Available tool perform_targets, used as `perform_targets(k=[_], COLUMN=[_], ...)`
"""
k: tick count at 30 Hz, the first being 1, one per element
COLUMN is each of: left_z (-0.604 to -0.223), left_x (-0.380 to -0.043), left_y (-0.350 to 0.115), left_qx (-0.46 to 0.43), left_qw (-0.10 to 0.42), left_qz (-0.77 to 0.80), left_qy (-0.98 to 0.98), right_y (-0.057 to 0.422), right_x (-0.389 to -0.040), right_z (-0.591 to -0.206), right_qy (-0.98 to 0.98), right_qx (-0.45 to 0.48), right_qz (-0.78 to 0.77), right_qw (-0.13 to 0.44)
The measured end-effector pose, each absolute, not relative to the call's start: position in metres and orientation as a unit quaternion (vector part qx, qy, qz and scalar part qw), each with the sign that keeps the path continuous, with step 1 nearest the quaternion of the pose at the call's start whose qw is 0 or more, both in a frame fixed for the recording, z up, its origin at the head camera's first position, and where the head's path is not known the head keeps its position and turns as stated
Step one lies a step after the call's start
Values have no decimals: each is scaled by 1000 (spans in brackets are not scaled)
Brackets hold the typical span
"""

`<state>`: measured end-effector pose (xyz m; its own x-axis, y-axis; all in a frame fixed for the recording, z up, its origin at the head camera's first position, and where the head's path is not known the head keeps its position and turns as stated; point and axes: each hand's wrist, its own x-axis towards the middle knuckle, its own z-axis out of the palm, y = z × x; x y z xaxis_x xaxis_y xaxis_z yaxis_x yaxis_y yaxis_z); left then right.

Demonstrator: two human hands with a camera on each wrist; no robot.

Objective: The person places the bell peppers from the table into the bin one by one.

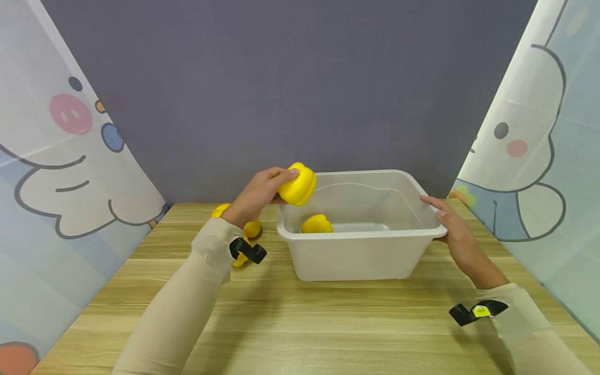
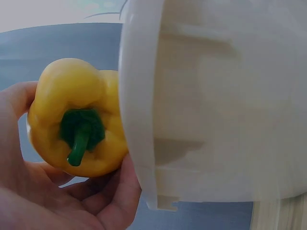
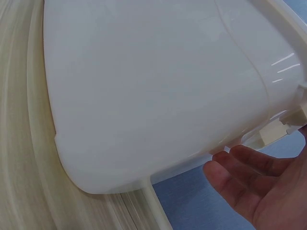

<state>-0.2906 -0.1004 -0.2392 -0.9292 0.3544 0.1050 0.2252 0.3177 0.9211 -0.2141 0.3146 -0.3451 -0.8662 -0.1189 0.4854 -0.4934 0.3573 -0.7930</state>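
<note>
My left hand (image 1: 260, 192) holds a yellow bell pepper (image 1: 299, 185) at the left rim of a white plastic bin (image 1: 358, 258). In the left wrist view, the pepper's green stem (image 2: 81, 136) faces the camera, and the fingers wrap round its side and underside. A second yellow bell pepper (image 1: 317, 224) lies inside the bin near its left front corner. At the opposite end, my right hand (image 1: 457, 234) grips the bin's rim, thumb on top and fingers beneath. From the right wrist view, those fingers (image 3: 230, 184) show under the rim, beside the outer wall.
Several yellow items (image 1: 252, 228) lie on the wooden table (image 1: 328, 323) left of the bin, partly hidden by my left wrist. A grey panel (image 1: 300, 88) stands behind the table, and cartoon-printed curtains (image 1: 515, 208) flank both sides.
</note>
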Motion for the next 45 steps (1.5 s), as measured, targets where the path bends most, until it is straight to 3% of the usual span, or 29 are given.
perform_targets(k=[13, 30, 45], left_z=[-234, -213, -202], left_x=[-296, -295, -307], left_y=[-101, -92, -77], left_qx=[163, 229, 244], left_qw=[82, 148, 175], left_qz=[556, 466, 417], left_qy=[811, 842, 858], right_y=[314, 315, 316], right_x=[-214, -214, -213], right_z=[-345, -347, -346], right_qy=[-811, -804, -795], right_qx=[187, 192, 197], right_qz=[525, 535, 545], right_qw=[175, 177, 178])
